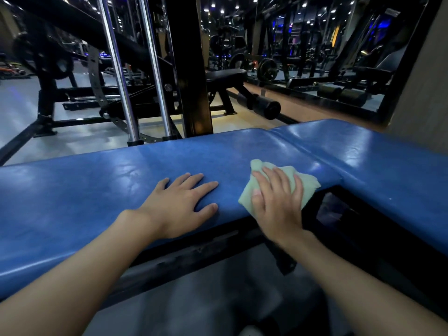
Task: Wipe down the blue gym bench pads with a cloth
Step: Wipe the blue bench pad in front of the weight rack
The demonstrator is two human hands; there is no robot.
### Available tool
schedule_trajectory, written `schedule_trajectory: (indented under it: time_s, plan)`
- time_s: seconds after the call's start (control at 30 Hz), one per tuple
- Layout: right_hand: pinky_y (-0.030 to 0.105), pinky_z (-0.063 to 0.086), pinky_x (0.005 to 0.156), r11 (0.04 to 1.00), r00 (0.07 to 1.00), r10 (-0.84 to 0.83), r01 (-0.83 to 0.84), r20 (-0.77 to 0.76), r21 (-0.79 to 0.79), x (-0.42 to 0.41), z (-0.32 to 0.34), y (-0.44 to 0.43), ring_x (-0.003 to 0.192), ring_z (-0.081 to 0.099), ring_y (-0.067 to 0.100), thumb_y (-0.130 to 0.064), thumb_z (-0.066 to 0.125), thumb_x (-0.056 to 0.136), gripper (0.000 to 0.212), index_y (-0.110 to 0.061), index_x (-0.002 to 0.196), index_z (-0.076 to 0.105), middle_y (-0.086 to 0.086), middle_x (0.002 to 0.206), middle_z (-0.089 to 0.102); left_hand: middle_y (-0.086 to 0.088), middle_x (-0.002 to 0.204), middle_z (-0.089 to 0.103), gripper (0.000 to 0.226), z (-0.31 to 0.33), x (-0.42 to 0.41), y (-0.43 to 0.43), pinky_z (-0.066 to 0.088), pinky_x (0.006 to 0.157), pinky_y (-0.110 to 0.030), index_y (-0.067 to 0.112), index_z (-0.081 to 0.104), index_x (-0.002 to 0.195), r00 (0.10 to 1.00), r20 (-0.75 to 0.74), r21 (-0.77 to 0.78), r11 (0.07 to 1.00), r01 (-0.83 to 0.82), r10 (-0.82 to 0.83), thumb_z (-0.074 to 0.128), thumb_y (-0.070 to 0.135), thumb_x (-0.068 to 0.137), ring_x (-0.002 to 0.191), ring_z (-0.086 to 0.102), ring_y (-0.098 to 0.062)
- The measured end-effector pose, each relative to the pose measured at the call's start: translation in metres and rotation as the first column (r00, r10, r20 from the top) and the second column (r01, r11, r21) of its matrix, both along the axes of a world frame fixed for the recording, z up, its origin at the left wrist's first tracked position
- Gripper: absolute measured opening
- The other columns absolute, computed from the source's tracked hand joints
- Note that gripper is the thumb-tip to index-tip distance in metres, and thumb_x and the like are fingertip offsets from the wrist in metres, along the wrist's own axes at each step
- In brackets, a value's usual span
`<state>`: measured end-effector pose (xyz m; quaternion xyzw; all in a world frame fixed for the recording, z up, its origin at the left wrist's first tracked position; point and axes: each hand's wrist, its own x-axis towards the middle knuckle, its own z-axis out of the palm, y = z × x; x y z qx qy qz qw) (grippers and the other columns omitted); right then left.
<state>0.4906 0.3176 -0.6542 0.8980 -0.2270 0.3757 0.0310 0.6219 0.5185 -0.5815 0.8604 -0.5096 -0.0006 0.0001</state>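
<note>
My left hand [179,204] lies flat, fingers spread, on the long pad [84,190] to brace me; at its 3 o'clock my right hand [276,202] presses the cloth [308,183] with straight fingers onto that pad's end, for rubbing; the second pad [388,161] lies at 2 o'clock.

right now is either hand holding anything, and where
No grip: right hand presses flat on the middle of the green cloth; left hand rests open on the blue pad.
</note>
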Motion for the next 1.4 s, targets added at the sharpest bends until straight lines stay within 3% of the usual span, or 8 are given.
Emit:
schedule_trajectory:
  time_s: [0.1,0.27,0.43,0.63,0.8,1.0,1.17,1.4]
  plan:
    - [0.056,0.029,0.108,0.996,0.997,0.062,-0.064,-0.036,-0.054,-0.016,0.006,-0.031,0.123,0.053,0.032,-0.035,0.034,0.095,0.048,-0.014,0.13,0.059,0.01,0.134,0.057,0.009,0.166,0.009,0.089,0.0,0.004,0.027,0.01,0.121,-0.047,0.05,0.005,0.153,0.999,0.029,0.015,0.999,-0.028,0.027,-0.007,0.078,0.07,0.152,0.005,-0.015]
    - [0.059,0.021,0.113,0.987,0.989,-0.141,0.137,0.048,0.081,0.01,-0.002,0.016,0.128,0.049,0.032,-0.031,0.033,0.094,0.047,-0.013,0.128,0.059,0.009,0.135,0.057,0.01,0.166,0.008,0.087,-0.001,0.019,0.072,0.011,0.121,-0.045,0.051,0.003,0.153,0.996,0.039,0.01,0.996,-0.085,0.084,-0.006,0.082,0.072,0.152,0.005,-0.012]
    - [0.062,0.021,0.113,0.995,0.995,0.096,-0.096,-0.023,0.006,0.031,0.006,0.094,0.127,0.049,0.034,-0.034,0.036,0.092,0.051,-0.011,0.131,0.059,0.013,0.137,0.055,0.01,0.165,0.011,0.086,-0.001,0.023,0.098,0.011,0.121,-0.042,0.051,0.005,0.153,0.992,0.048,-0.001,0.993,-0.119,0.119,-0.003,0.083,0.073,0.152,0.007,-0.012]
    - [0.056,0.029,0.111,0.894,0.886,0.3,-0.391,-0.354,-0.219,0.022,0.016,0.077,0.134,0.046,0.033,-0.053,0.041,0.093,0.065,-0.014,0.144,0.048,0.013,0.148,0.047,0.01,0.164,0.014,0.085,-0.002,0.033,0.149,0.013,0.12,-0.042,0.05,0.008,0.153,0.973,0.06,-0.002,0.975,-0.221,0.221,-0.002,0.081,0.075,0.151,0.008,-0.011]
    - [0.058,0.033,0.109,0.894,0.875,0.216,-0.356,-0.434,-0.272,0.038,0.021,0.099,0.132,0.048,0.038,-0.054,0.035,0.094,0.068,-0.006,0.142,0.041,0.02,0.145,0.049,0.01,0.164,0.013,0.086,-0.003,0.037,0.18,0.011,0.12,-0.042,0.051,0.009,0.153,0.958,0.053,-0.03,0.959,-0.282,0.283,-0.003,0.081,0.073,0.15,0.007,-0.011]
    - [0.055,0.041,0.106,0.804,0.814,0.359,-0.518,-0.457,-0.292,0.088,0.021,0.184,0.126,0.054,0.035,-0.058,0.031,0.092,0.07,-0.006,0.139,0.042,0.017,0.14,0.055,0.013,0.164,0.014,0.085,-0.005,0.043,0.222,0.014,0.118,-0.042,0.053,0.01,0.153,0.929,0.063,-0.039,0.931,-0.363,0.365,-0.003,0.082,0.074,0.15,0.008,-0.011]
    - [0.047,0.036,0.11,0.707,0.711,0.406,-0.643,-0.575,-0.296,0.084,0.036,0.158,0.133,0.049,0.032,-0.065,0.029,0.094,0.078,-0.008,0.145,0.043,0.014,0.148,0.048,0.013,0.165,0.012,0.083,-0.007,0.046,0.266,0.016,0.117,-0.048,0.055,0.004,0.151,0.893,0.07,-0.027,0.896,-0.443,0.444,-0.003,0.085,0.073,0.151,0.006,-0.011]
    - [0.054,0.048,0.099,0.732,0.732,0.405,-0.619,-0.548,-0.285,0.108,0.037,0.233,0.12,0.06,0.036,-0.061,0.031,0.088,0.077,-0.002,0.132,0.056,0.019,0.134,0.06,0.01,0.166,0.009,0.08,-0.012,0.05,0.296,0.013,0.119,-0.046,0.057,-0.001,0.15,0.881,0.101,-0.032,0.887,-0.461,0.462,-0.002,0.084,0.075,0.152,0.004,-0.013]
